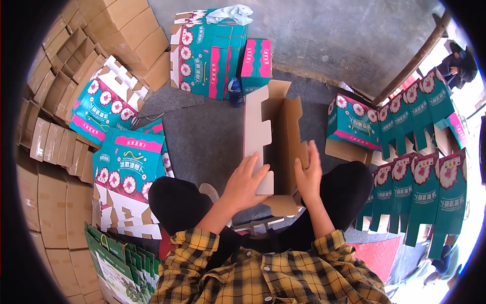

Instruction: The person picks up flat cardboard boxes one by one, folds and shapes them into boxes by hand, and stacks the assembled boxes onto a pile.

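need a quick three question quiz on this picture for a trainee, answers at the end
1. Multiple choice: what is between the left hand and the right hand?
a) the pale cloth
b) the open box
c) the wooden pole

2. True or false: the blue bottle stands inside the open box.

3. Fill in the blank: the green bags are on the same side as the ____ hand.

Key:
1. b
2. False; it is outside, next to a pink-and-teal box.
3. left
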Available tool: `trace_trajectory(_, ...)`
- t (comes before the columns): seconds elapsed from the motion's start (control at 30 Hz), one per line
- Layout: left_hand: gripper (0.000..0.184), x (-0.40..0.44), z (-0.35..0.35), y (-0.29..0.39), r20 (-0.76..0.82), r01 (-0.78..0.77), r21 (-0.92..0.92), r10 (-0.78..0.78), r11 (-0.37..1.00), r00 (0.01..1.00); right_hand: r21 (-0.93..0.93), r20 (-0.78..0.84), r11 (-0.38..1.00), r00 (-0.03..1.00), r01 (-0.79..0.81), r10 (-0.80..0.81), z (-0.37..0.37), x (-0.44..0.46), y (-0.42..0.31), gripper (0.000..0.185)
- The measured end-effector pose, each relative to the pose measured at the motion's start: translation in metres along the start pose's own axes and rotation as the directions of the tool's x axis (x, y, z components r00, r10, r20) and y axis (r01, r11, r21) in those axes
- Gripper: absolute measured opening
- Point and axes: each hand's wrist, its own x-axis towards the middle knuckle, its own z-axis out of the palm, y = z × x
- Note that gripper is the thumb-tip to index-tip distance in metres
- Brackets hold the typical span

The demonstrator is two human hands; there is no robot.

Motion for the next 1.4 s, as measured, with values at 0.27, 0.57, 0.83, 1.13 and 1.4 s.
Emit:
trace_trajectory(0.27, 0.068, -0.003, 0.000, 0.004, 0.006, 0.003, 0.012, -0.003, 1.000, 1.000, -0.501, 0.597, 0.606, 0.754, 0.618, -0.275, 0.022, 0.050, -0.058, 0.019)
trace_trajectory(0.57, 0.078, -0.009, 0.000, 0.002, -0.012, -0.034, -0.007, 0.034, 0.999, 0.999, -0.666, 0.512, 0.446, 0.801, 0.598, -0.310, 0.073, 0.171, 0.048, 0.048)
trace_trajectory(0.83, 0.076, -0.011, -0.004, -0.001, 0.061, 0.005, -0.053, -0.002, 0.999, 0.998, -0.565, 0.480, 0.672, 0.853, 0.478, -0.204, 0.089, 0.183, 0.052, 0.057)
trace_trajectory(1.13, 0.061, -0.023, 0.000, -0.007, 0.151, -0.081, -0.183, 0.110, 0.980, 0.982, -0.309, 0.231, 0.934, 0.967, 0.178, -0.108, 0.087, 0.194, 0.077, 0.046)
trace_trajectory(1.4, 0.054, -0.007, 0.059, 0.038, -0.122, 0.202, 0.119, -0.187, 0.972, 0.975, -0.331, 0.525, 0.829, 0.818, 0.450, -0.234, 0.070, 0.196, 0.078, 0.036)
